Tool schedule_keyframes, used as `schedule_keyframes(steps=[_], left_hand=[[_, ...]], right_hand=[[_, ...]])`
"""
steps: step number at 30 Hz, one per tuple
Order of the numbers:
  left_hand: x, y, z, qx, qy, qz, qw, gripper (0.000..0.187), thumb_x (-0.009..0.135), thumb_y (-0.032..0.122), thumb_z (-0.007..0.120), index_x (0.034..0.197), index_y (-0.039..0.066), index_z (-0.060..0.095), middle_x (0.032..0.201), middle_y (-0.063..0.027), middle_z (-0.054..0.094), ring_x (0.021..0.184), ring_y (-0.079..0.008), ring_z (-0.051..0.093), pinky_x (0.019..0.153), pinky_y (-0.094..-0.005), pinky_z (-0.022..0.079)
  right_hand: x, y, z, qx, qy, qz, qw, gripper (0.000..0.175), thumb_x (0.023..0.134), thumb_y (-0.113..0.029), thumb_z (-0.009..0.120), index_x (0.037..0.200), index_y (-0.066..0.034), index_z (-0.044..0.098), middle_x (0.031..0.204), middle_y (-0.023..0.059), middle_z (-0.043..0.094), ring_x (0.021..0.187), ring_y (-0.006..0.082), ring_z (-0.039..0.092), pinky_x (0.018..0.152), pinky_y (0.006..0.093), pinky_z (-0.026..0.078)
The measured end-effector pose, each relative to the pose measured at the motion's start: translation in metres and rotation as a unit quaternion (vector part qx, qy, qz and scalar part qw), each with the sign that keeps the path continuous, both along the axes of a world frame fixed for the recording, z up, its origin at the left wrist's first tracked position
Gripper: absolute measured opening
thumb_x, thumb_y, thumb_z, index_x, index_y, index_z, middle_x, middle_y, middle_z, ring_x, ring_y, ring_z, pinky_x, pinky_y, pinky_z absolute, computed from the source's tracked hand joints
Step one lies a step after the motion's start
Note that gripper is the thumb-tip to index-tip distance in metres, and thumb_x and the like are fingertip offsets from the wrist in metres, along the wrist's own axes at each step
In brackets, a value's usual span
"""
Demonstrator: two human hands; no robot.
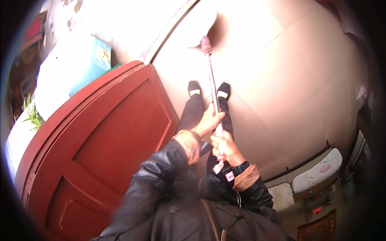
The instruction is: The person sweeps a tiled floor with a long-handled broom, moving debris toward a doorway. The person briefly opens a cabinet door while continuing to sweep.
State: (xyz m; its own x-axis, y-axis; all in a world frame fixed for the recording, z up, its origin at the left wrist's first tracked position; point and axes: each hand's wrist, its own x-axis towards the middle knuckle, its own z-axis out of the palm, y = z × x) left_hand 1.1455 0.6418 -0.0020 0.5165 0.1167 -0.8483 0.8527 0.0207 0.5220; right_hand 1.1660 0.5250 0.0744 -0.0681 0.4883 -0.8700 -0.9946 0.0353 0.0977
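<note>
A broom with a pale metal handle (212, 78) runs down from the bright floor to my body. Its head (202, 25) is washed out by glare, with pinkish binding where head and handle meet. My left hand (210, 119) grips the handle at about knee height. Closer to my body, my right hand (226, 146) closes round the handle's upper end, with a red and white tie hanging just below it. A dark band is on my right wrist. The broom head lies on or just over the floor, beyond my black shoes; which of the two cannot be told.
A red wooden door (120, 120) stands close on the left, beside a threshold strip (169, 30). Behind it are a light blue plastic-like sheet (90, 69) and a green plant (33, 116). Pale floor tiles (289, 90) extend right, towards a seat with a floral cushion (318, 171).
</note>
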Motion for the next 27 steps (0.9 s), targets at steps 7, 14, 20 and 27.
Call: schedule_keyframes(steps=[7,14,20,27], left_hand=[[0.010,0.027,-0.021,0.009,0.108,0.043,0.993,0.022,0.078,0.018,0.054,0.091,0.001,0.047,0.075,-0.0065,0.051,0.069,-0.0148,0.049,0.060,-0.0291,0.042],[0.071,-0.005,-0.023,-0.005,0.101,-0.078,0.992,0.036,0.076,0.027,0.056,0.089,-0.006,0.046,0.082,-0.0131,0.051,0.077,-0.0191,0.049,0.067,-0.0320,0.042],[0.099,0.010,-0.003,-0.021,-0.035,-0.108,0.993,0.034,0.075,0.026,0.057,0.092,-0.001,0.047,0.081,-0.0124,0.053,0.077,-0.0212,0.051,0.068,-0.0332,0.042],[0.187,0.071,-0.013,-0.094,0.077,-0.060,0.991,0.037,0.077,0.026,0.055,0.097,-0.003,0.045,0.082,-0.0097,0.051,0.075,-0.0170,0.050,0.066,-0.0297,0.043]], right_hand=[[0.022,0.012,-0.028,0.071,0.001,-0.011,0.997,0.016,0.078,-0.011,0.055,0.076,-0.0076,0.040,0.058,0.0008,0.043,0.036,0.0082,0.040,0.031,0.0218,0.032],[0.046,-0.016,-0.028,0.008,-0.036,-0.087,0.995,0.014,0.078,-0.013,0.054,0.077,-0.0065,0.042,0.057,0.0007,0.042,0.035,0.0069,0.037,0.029,0.0204,0.028],[0.066,0.006,0.001,-0.011,-0.064,-0.070,0.995,0.015,0.079,-0.013,0.053,0.077,-0.0059,0.040,0.054,0.0020,0.041,0.034,0.0102,0.040,0.029,0.0234,0.030],[0.137,0.055,-0.036,0.035,-0.060,-0.130,0.989,0.019,0.080,-0.017,0.054,0.070,-0.0075,0.041,0.053,-0.0004,0.042,0.034,0.0071,0.037,0.028,0.0211,0.027]])
